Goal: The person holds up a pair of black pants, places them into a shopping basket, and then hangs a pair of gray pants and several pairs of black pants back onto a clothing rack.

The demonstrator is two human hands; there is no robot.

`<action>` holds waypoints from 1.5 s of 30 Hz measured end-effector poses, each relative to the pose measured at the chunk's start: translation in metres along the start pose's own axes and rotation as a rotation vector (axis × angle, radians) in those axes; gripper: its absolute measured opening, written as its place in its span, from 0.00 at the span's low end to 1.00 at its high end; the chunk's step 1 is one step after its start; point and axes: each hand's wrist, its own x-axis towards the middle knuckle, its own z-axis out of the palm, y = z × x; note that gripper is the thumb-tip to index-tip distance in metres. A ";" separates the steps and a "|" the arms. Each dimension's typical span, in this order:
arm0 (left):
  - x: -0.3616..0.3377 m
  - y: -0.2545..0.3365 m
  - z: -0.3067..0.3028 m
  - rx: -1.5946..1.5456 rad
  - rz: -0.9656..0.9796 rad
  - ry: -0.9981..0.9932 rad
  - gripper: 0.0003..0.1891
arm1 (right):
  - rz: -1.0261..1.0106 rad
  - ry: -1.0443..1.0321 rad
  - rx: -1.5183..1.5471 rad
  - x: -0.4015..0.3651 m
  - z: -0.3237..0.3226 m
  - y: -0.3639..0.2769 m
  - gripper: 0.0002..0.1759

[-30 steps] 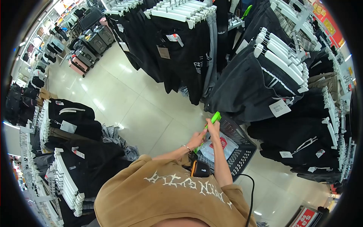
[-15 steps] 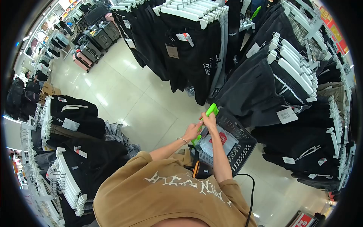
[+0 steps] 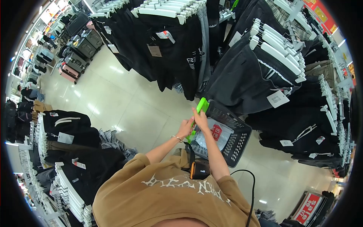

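Note:
My left hand [image 3: 185, 128] and my right hand [image 3: 200, 118] are both closed round the bright green handle [image 3: 203, 104] of a dark perforated basket [image 3: 238, 142]. My right hand sits farther up the handle, close beside my left. Inside the basket lies a clear plastic package [image 3: 224, 143] with a red label [image 3: 216, 132]. A black and orange device [image 3: 199, 170] hangs at the front of my brown top, just below the basket.
Racks of dark trousers [image 3: 174, 49] stand ahead, with grey trousers [image 3: 242, 75] at the right and more dark clothes [image 3: 72, 128] at the left. Suitcases [image 3: 77, 56] stand at the back left. A red sale sign [image 3: 308, 208] is at the lower right.
The clothes racks and suitcases have shifted left and slightly up in the view. Both hands remain on the handle, and the basket appears slightly farther left.

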 end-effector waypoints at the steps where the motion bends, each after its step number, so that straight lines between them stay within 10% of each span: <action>1: 0.001 -0.002 0.000 0.016 -0.003 -0.004 0.33 | 0.063 -0.031 0.015 -0.005 -0.002 -0.004 0.26; 34: -0.003 -0.011 0.013 0.119 0.035 0.030 0.31 | 0.134 -0.050 0.003 -0.022 -0.018 -0.006 0.32; 45: -0.002 -0.008 0.012 0.208 0.129 0.070 0.32 | -0.078 0.369 0.254 -0.026 -0.115 -0.019 0.15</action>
